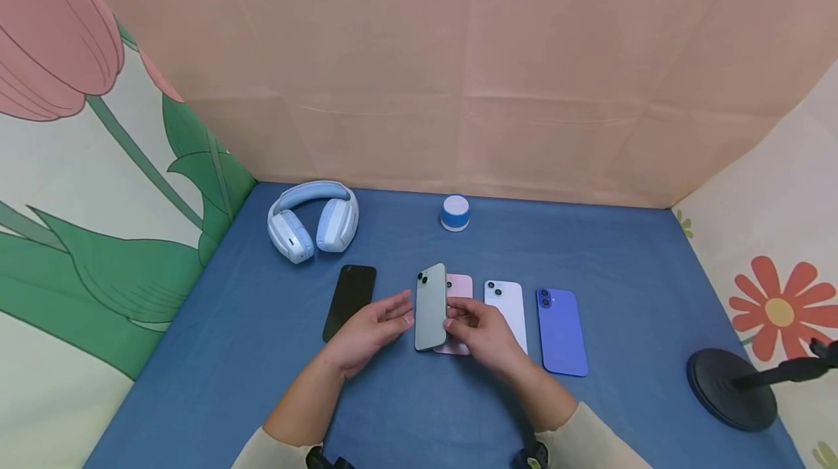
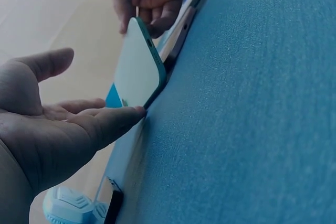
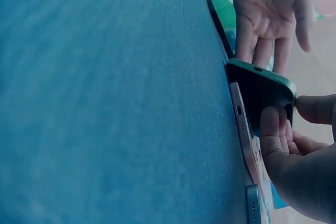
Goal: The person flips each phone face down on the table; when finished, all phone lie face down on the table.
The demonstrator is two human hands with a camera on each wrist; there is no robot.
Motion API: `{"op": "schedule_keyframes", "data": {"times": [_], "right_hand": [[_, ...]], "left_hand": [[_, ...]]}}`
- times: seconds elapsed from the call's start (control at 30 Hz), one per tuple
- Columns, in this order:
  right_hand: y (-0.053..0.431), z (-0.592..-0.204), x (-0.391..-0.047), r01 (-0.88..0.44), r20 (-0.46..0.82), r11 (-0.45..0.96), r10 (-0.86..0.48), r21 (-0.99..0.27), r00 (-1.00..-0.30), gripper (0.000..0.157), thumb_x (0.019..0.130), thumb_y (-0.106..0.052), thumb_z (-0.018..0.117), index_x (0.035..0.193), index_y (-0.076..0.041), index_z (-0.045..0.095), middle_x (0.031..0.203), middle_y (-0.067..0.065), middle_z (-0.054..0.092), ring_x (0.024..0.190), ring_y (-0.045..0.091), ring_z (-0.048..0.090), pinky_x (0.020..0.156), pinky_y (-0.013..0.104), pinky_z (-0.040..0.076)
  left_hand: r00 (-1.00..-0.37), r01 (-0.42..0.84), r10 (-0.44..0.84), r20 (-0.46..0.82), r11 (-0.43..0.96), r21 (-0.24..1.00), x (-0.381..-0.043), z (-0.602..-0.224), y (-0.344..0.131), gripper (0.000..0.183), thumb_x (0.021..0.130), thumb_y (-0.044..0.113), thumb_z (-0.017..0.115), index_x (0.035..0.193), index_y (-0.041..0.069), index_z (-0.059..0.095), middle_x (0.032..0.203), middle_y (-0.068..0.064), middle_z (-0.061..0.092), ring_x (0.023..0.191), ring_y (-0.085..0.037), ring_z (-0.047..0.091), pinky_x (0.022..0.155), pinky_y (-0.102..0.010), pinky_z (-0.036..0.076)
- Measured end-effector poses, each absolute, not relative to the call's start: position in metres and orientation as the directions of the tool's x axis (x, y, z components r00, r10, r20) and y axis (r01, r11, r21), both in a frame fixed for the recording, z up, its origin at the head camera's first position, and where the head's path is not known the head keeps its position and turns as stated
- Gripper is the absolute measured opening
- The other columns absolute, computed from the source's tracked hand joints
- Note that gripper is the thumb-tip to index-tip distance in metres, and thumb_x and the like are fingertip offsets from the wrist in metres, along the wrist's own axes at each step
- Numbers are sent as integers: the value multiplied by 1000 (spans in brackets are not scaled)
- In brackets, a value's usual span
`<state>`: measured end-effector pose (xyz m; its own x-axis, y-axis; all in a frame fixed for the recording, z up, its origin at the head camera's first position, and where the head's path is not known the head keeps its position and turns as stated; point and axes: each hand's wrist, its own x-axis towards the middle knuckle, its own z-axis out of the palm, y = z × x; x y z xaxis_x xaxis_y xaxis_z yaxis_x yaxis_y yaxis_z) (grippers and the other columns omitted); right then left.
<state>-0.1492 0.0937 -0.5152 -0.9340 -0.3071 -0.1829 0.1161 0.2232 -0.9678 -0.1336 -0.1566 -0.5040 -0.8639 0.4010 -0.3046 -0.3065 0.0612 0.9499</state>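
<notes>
A pale green smartphone [image 1: 430, 307] stands tilted on its left long edge, its back with two camera lenses toward the left. My right hand [image 1: 482, 332] pinches its raised right edge between thumb and fingers; the right wrist view shows its dark screen [image 3: 262, 95] on the underside. My left hand [image 1: 371, 333] is spread, palm facing the phone, fingertips close to its lower edge. A pink phone [image 1: 460, 286] lies partly hidden beneath the green one and my right hand. To the left, a black phone [image 1: 350, 299] lies partly behind my left hand.
A white phone [image 1: 507, 303] and a blue-violet phone [image 1: 561, 331] lie to the right. Light blue headphones [image 1: 336, 225] sit at the back left, and a small blue-and-white round container [image 1: 455, 213] at the back. A black stand base [image 1: 732, 389] is at the right edge.
</notes>
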Motion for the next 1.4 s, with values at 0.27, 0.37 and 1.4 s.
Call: {"op": "schedule_keyframes", "data": {"times": [0.27,0.37,1.4], "right_hand": [[91,-517,-149,108,-179,226,-320,-968,-931,40,97,-8,70,135,1,65,111,11,70,98,21,68,84,29,60],[90,-515,-149,101,-176,236,-325,-967,-929,39,98,-8,70,136,1,65,112,11,71,98,21,69,85,32,61],[76,-509,-151,91,-178,252,-346,-963,-921,44,96,-5,72,137,5,63,108,11,69,95,21,69,80,34,62]], "left_hand": [[-864,-304,404,-302,60,951,-134,-504,-157,70,106,25,62,162,-1,29,164,-19,36,153,-30,31,122,-52,27],[-863,-302,406,-299,60,952,-134,-504,-158,69,106,23,61,161,-2,28,164,-19,36,153,-30,31,122,-50,27],[-880,-282,367,-300,105,954,-134,-504,-170,67,108,23,58,161,-4,28,166,-18,33,154,-29,30,120,-47,29]]}}
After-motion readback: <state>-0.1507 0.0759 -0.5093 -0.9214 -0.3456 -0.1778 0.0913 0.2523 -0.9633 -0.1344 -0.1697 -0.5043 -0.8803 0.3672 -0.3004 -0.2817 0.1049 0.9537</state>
